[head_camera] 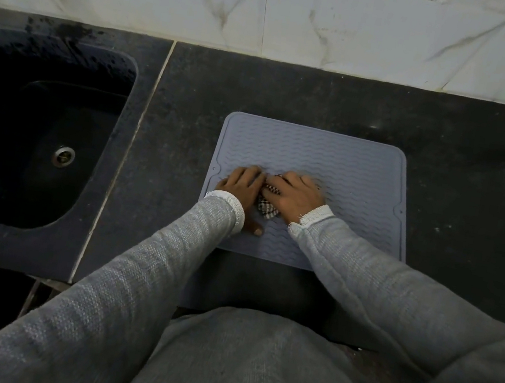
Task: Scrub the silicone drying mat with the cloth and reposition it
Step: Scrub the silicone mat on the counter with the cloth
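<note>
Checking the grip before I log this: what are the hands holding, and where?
Both hands, left hand and right hand, press the bunched checkered cloth onto the mat; exact finger hold hidden.

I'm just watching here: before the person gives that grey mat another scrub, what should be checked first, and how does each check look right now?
1. Checked black-and-white cloth under a hand: ok, the right hand presses on it.
2. Grey wavy-ribbed silicone drying mat steadied: ok, the left hand rests flat on it beside the cloth.
3. Mat lying flat on the dark stone counter: ok at the visible edges; the near edge is partly hidden by the sleeves.
4. Mat clear of the black sink: ok, a strip of counter lies between them.
5. Cloth wet or soapy: cannot tell.
6. Mat surface already clean: cannot tell in this dim light.
</note>
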Demonstrator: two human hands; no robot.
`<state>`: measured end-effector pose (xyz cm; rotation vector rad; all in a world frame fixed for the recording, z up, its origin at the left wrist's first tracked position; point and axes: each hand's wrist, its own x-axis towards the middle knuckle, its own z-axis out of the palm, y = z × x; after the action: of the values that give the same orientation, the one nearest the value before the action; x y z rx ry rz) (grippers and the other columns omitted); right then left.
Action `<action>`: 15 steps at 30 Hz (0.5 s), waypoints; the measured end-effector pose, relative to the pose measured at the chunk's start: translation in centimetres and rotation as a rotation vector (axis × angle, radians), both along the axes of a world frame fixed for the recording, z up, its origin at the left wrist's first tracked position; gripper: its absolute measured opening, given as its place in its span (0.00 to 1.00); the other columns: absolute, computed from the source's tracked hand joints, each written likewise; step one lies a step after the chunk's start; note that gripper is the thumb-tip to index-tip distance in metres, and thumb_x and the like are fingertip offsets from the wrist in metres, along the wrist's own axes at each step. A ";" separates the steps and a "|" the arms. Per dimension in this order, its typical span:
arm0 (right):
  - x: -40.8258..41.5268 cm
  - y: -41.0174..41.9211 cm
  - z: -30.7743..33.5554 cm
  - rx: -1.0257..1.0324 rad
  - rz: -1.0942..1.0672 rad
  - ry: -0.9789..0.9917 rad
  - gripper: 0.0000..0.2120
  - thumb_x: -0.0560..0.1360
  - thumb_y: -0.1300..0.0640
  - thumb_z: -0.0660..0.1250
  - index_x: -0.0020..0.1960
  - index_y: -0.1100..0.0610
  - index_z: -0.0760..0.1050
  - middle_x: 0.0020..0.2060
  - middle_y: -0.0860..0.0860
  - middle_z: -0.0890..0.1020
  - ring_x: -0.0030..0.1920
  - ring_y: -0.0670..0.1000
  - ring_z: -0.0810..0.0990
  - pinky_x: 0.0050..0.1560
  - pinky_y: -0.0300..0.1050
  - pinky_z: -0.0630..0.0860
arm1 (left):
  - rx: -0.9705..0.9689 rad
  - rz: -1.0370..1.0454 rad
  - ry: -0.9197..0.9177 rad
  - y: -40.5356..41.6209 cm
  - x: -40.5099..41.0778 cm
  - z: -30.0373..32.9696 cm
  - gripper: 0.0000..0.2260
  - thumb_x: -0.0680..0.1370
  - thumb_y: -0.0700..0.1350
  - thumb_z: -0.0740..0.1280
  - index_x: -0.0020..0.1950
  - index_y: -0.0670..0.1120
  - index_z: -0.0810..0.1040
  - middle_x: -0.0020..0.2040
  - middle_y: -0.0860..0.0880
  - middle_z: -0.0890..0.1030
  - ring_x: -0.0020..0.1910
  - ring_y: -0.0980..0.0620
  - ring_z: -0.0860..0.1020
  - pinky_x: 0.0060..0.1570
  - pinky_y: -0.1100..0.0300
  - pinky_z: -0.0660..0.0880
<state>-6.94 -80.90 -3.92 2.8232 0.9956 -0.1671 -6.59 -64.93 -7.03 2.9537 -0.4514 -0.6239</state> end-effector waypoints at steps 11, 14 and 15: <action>-0.7 -6.3 1.2 0.011 0.046 -0.081 0.22 0.53 0.57 0.80 0.47 0.52 0.84 0.47 0.50 0.85 0.44 0.55 0.83 0.40 0.46 0.77 | 0.031 -0.031 0.029 -0.1 0.0 0.9 0.55 0.60 0.62 0.76 0.76 0.46 0.48 0.75 0.48 0.49 0.73 0.45 0.50 0.69 0.44 0.59; -0.1 -4.1 1.6 0.108 -0.002 -0.087 0.20 0.60 0.60 0.78 0.52 0.54 0.82 0.52 0.52 0.83 0.49 0.58 0.81 0.45 0.51 0.76 | 0.054 -0.010 0.044 -0.5 0.1 1.1 0.56 0.59 0.62 0.77 0.76 0.46 0.48 0.75 0.48 0.49 0.74 0.45 0.50 0.69 0.44 0.58; 0.0 -3.2 1.4 0.126 0.009 -0.089 0.19 0.63 0.60 0.76 0.53 0.54 0.81 0.54 0.53 0.82 0.51 0.58 0.80 0.47 0.51 0.76 | 0.061 -0.004 0.049 -0.6 0.2 1.2 0.56 0.59 0.62 0.77 0.76 0.46 0.48 0.75 0.49 0.48 0.74 0.45 0.49 0.69 0.44 0.58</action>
<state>-6.97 -84.07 -2.49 2.9083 1.0341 0.0233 -6.43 -65.51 -5.88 2.9882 -0.4411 -0.7211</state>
